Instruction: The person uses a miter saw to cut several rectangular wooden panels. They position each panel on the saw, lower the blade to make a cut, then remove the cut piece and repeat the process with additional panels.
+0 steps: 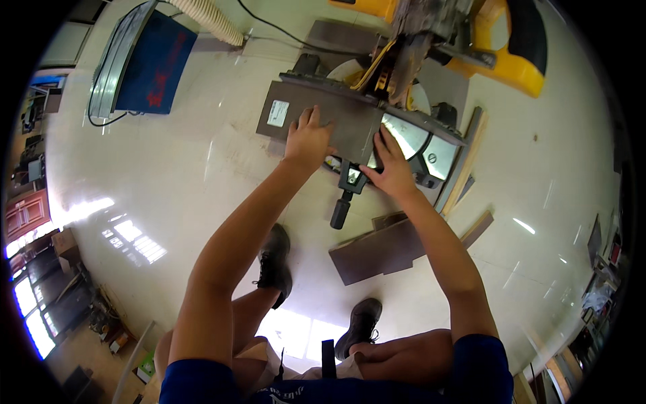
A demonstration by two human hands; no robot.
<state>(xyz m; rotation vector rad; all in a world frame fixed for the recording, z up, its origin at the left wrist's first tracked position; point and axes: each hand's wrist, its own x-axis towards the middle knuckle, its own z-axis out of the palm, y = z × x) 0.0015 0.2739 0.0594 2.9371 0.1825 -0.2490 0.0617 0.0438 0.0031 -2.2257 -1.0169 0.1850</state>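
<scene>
Brown board (350,124) lies flat on the miter saw (437,156) base, long side along the fence; left hand (307,143) rests on top, grip released, fingers spread. Right hand (394,174) is at the board's right edge, can't tell whether its grip pinches it. Brown offcuts (377,252) on floor (202,182) nearer the person, blue-sided machine (151,67) far left.
</scene>
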